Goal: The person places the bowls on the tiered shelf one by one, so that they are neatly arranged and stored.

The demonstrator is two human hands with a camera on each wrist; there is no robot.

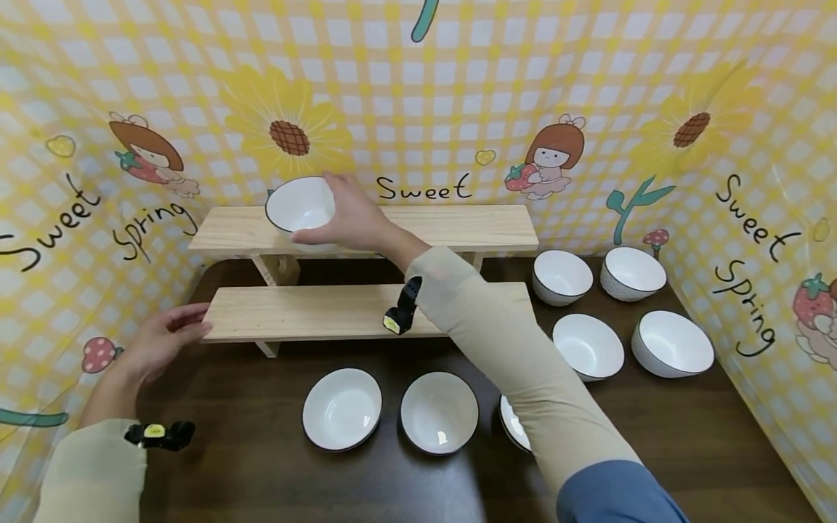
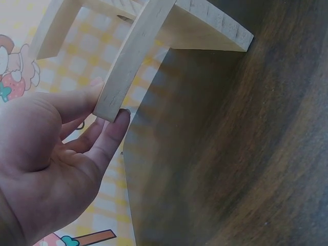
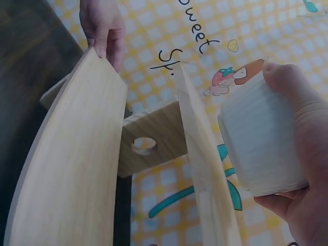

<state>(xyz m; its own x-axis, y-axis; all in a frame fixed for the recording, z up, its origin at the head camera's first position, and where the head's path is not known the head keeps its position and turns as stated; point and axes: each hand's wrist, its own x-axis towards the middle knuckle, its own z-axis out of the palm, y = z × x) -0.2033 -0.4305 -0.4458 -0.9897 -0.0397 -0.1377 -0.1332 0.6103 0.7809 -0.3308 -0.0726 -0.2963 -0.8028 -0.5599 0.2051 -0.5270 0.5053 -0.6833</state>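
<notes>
My right hand (image 1: pixel 356 214) grips a white bowl (image 1: pixel 297 205) with a dark rim, thumb on one side and fingers on the other. It holds the bowl by the left part of the upper board (image 1: pixel 458 226) of a two-tier wooden shelf. In the right wrist view the bowl's pale outer side (image 3: pixel 259 138) shows, apart from the board. At the left end of the lower board (image 1: pixel 307 312), my left hand (image 1: pixel 160 340) pinches the wood. The left wrist view shows its thumb and fingers on opposite faces of the board end (image 2: pixel 115 97).
In front of the shelf, a white bowl (image 1: pixel 342 409) and another bowl (image 1: pixel 439 412) stand on the dark table (image 1: pixel 261 465). My right sleeve partly covers a third bowl (image 1: pixel 513 425). Several more bowls (image 1: pixel 673 343) stand to the right. Yellow checked cloth (image 1: pixel 418 102) surrounds the table.
</notes>
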